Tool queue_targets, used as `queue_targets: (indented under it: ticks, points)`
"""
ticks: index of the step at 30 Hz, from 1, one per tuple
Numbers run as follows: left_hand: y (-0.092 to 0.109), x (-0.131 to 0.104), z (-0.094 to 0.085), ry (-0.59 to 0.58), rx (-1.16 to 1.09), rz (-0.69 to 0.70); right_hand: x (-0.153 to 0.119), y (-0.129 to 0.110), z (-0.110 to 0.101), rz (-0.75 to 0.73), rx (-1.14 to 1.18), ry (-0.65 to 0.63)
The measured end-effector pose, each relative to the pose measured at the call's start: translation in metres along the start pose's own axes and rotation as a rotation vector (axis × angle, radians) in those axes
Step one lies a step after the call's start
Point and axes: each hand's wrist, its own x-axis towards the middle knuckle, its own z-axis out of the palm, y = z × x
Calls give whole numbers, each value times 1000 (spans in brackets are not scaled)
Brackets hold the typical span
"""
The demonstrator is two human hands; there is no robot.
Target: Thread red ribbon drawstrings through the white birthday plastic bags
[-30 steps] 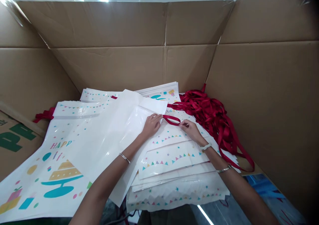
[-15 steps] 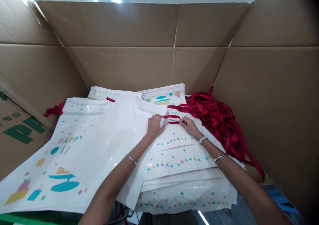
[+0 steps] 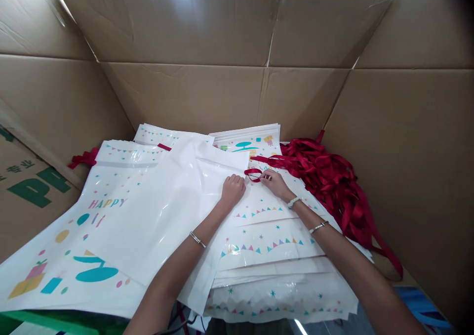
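Observation:
A large white plastic bag (image 3: 174, 196), printed with party pictures, has its right part folded over to the plain side. My left hand (image 3: 233, 189) is closed, knuckles up, on the upper right edge of that bag; its fingertips are hidden. From the edge beside it stands a small loop of red ribbon (image 3: 253, 176). My right hand (image 3: 274, 184) pinches the right end of this loop between thumb and fingers, just above a stack of printed white bags (image 3: 270, 246).
A tangled heap of red ribbons (image 3: 329, 177) lies at the right of the stack. Tall cardboard walls (image 3: 185, 93) enclose the back and sides. More red ribbon (image 3: 84, 158) sticks out at the left, near a carton with green print (image 3: 37, 187).
The ribbon loop has become smaller, and my right hand has come closer to my left. My left fingers have curled in. The whole view has shifted slightly.

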Motion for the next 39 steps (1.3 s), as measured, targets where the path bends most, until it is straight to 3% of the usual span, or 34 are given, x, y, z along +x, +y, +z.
queue_targets:
  ticks: [5,8,11,17,20,24,31,34,39]
  points:
    - [-2,-1,0,53,11,5,19,-4,28,-2,50,-11]
    - [-3,-2,1,73,26,-2,21,-2,34,37,30,-32]
    - [-3,-2,1,72,-2,-24,17,5,21,105,47,-81]
    - [-3,-3,1,61,-45,-42,7,24,-30,233,184,-247]
    - [-3,-4,1,64,-43,-32,7,29,-44,276,243,-306]
    - [-4,-5,2,69,-42,-13,10,21,-36,255,215,-294]
    - [-4,-6,4,93,-37,15,21,-8,14,131,89,-117]
    - [-3,-7,3,103,-49,3,20,-8,7,193,164,-174]
    - [-3,-7,0,100,-81,-18,15,-1,-27,332,331,-334]
